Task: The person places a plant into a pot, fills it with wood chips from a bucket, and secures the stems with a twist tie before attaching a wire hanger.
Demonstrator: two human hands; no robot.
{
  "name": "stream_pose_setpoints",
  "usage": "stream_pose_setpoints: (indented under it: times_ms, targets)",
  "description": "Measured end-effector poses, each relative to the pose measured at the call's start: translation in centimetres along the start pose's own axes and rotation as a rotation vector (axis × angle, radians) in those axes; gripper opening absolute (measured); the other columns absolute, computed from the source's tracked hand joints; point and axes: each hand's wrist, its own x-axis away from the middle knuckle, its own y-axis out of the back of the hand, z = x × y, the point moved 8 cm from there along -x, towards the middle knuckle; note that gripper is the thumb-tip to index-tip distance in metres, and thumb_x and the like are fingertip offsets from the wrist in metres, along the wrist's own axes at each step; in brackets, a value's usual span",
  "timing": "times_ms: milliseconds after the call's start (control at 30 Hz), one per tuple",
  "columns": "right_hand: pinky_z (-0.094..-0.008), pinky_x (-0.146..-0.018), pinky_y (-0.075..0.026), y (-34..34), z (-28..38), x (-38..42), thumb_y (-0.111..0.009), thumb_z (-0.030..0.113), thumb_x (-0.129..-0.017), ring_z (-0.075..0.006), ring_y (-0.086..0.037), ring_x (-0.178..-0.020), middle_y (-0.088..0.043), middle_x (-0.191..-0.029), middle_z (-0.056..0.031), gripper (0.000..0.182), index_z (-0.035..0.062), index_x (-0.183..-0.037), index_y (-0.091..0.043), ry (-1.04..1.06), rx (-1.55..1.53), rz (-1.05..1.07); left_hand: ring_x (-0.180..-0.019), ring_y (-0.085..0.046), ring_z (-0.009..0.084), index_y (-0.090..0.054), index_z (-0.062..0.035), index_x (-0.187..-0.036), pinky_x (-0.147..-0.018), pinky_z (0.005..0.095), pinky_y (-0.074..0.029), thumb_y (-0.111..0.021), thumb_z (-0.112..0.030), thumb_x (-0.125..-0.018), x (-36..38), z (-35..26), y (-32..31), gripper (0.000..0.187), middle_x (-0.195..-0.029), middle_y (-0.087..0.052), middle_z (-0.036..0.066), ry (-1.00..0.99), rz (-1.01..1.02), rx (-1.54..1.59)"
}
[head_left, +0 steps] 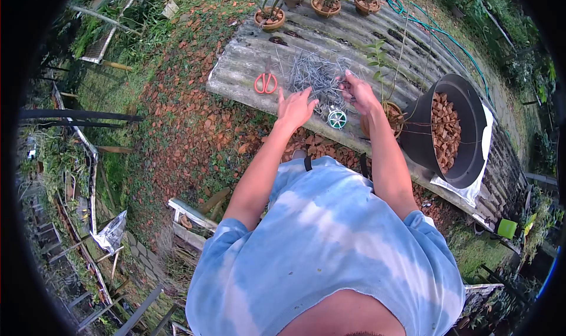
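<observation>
A tangled pile of thin grey wire pieces [309, 71] lies on the corrugated sheet [236, 71]. My left hand [296, 107] rests at the pile's near left edge, fingers apart, holding nothing that shows. On the pile's right side, my right hand [357, 93] has its thumb and fingers pinched together; what is between them is too small to make out. Scissors with orange-red handles [266, 83] lie left of the pile. A round green and white spool [337, 119] sits between my hands, near the sheet's front edge.
Right of my right hand stands a potted plant [392, 119]. Beyond it, a large black pot [421, 127] of brown chunks [445, 132] lies tilted on a white bag [466, 193]. Several clay pots [270, 21] and a green hose [436, 26] are at the far side.
</observation>
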Motion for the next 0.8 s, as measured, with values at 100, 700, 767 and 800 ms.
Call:
stream_pose_setpoints:
  times_ms: [100, 700, 767, 800]
  targets:
    - [-0.0226, -0.06, -0.035, -0.7, -0.2, 0.0, -0.045, 0.05, -0.109, -0.0083, -0.04, -0.065, -0.055, -0.085, 0.0019, 0.051, 0.0043, -0.118, -0.065, -0.006, 0.058, 0.049, -0.109, -0.066, 0.0374, -0.064, -0.006, -0.128, -0.096, 0.0472, -0.05, -0.055, -0.04, -0.103, -1.8, 0.7, -2.9, 0.044, -0.117, -0.071, 0.019, 0.036, 0.31, 0.3]
    - [-0.0323, -0.087, -0.063, 2.5, -2.9, -0.6, -0.068, 0.022, -0.1, -0.0204, -0.071, -0.092, -0.065, -0.107, -0.0082, 0.043, -0.0025, -0.133, -0.056, 0.531, 0.041, -0.374, -0.101, -0.071, 0.0357, -0.071, -0.0104, -0.123, -0.089, 0.0436, -0.054, -0.059, -0.035, -0.099, -6.4, 1.7, -5.5, 0.036, -0.106, -0.075, 0.015, 0.234, 0.2, 0.493]
    - [-0.0321, -0.079, -0.062, 3.7, -3.5, -0.7, -0.069, 0.019, -0.099, -0.0189, -0.072, -0.096, -0.069, -0.106, -0.011, 0.042, 0.0013, -0.135, -0.058, 0.486, 0.278, -0.411, -0.098, -0.072, 0.0343, -0.071, -0.0087, -0.123, -0.087, 0.0426, -0.055, -0.06, -0.032, -0.099, -6.5, 1.9, -6.3, 0.035, -0.103, -0.076, 0.014, 0.213, 0.242, 0.485]
    - [-0.0314, -0.079, -0.062, 4.0, -3.4, -0.5, -0.068, 0.017, -0.099, -0.0177, -0.071, -0.099, -0.069, -0.103, -0.0102, 0.04, 0.0009, -0.135, -0.058, 0.451, 0.436, -0.451, -0.095, -0.073, 0.0331, -0.071, -0.0085, -0.122, -0.086, 0.0419, -0.055, -0.06, -0.031, -0.099, -6.1, 1.8, -6.5, 0.034, -0.102, -0.077, 0.013, 0.292, 0.306, 0.552]
